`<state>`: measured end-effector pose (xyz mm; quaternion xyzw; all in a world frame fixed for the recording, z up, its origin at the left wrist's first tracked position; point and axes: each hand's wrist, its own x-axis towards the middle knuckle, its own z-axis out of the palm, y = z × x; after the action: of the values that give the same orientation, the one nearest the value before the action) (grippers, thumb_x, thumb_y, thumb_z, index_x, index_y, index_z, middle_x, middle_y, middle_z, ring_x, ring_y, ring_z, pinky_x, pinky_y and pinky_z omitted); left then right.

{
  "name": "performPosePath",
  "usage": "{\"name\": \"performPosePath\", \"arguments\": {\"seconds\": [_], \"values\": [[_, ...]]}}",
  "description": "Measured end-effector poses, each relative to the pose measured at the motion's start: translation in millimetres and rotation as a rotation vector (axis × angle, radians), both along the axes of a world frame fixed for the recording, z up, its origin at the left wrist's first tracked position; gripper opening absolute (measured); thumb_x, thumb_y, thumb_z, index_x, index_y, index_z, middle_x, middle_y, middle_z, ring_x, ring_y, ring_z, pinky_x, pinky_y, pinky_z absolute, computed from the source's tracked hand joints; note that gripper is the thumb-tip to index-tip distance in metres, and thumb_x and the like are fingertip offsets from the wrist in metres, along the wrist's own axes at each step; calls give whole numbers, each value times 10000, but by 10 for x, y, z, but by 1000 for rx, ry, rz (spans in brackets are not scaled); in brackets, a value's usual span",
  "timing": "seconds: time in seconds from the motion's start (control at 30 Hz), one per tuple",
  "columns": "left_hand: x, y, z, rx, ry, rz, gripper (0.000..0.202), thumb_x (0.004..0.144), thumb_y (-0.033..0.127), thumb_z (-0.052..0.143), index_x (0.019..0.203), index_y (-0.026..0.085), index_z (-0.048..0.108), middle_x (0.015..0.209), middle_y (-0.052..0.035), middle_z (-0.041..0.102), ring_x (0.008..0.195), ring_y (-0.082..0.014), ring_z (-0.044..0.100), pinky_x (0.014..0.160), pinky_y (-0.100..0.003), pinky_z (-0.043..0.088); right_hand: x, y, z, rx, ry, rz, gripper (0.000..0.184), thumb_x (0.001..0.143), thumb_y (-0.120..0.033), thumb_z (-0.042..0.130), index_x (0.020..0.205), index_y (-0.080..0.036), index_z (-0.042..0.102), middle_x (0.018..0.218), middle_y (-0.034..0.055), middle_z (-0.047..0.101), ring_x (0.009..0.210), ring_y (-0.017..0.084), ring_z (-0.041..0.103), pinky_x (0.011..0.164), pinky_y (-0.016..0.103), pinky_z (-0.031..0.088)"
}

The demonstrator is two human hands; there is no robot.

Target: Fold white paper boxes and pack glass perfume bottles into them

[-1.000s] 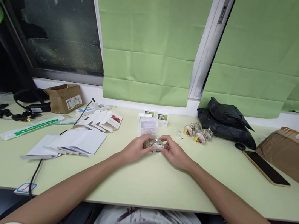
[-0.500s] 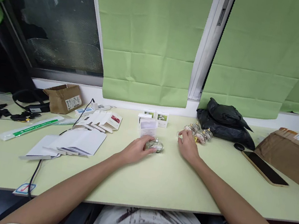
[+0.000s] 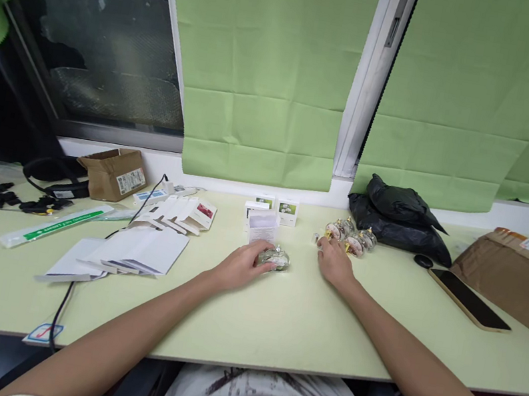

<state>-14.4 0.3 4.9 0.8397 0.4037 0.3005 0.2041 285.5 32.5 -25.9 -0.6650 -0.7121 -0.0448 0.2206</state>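
Observation:
My left hand (image 3: 244, 264) is closed around the side of a small clear glass perfume bottle (image 3: 279, 259), which stands on the table with its spray top upward. My right hand (image 3: 335, 262) rests to the right with loosely bent fingers, holding nothing that I can see. Its fingertips are at the near side of a cluster of similar bottles (image 3: 362, 241) with gold tops and pinkish labels. Just left of those fingers a small clear cap (image 3: 315, 238) sits on the table. Behind the left hand stands an open white box (image 3: 262, 227).
Small white boxes with green pictures (image 3: 286, 212) stand at the back. Flattened white cartons (image 3: 142, 248) lie on the left, near a brown carton (image 3: 113, 174). Black plastic bags (image 3: 400, 221), a phone (image 3: 468, 298) and a large brown parcel (image 3: 517, 281) are on the right.
My right hand has moved slightly right, away from the clear cap, which now shows apart from its fingers. The left hand and its bottle have stayed in place.

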Motion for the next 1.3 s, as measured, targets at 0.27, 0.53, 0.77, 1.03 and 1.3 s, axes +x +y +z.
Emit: {"name": "performPosePath", "arguments": {"seconds": [0.27,0.53,0.77,1.03,1.3], "values": [[-1,-5,14,5,20,-2,453,974,537,617,1297,221,638,859,-20,676,732,-191,608,695,-302,459,-19,-15,12,20,15,48,243,989,-103,490,1127,-225,649,1170,157,650,1122,323,539,836,392,440],[1,3,-6,12,14,4,465,966,544,624,1300,221,642,919,-36,700,748,-195,616,691,-305,463,-159,-70,29,47,25,142,184,999,-126,508,1044,-230,653,1079,117,678,1049,293,554,799,366,443],[4,4,4,16,28,3,455,977,545,618,1297,223,636,910,-33,699,753,-198,627,695,-303,462,-317,-180,85,36,30,284,153,994,-133,511,1002,-219,637,1031,88,673,971,264,532,833,373,435],[5,0,6,10,24,-3,429,979,533,624,1280,227,636,921,-26,702,753,-189,621,703,-297,452,-415,-268,140,-6,82,366,143,980,-132,513,998,-209,632,1018,74,676,971,247,532,875,380,432],[5,-8,22,0,17,-18,426,986,525,621,1286,223,637,997,-39,713,773,-182,623,706,-288,457,-463,-342,274,117,335,459,86,995,-195,567,996,-225,648,999,44,695,960,230,568,878,378,447]]}}
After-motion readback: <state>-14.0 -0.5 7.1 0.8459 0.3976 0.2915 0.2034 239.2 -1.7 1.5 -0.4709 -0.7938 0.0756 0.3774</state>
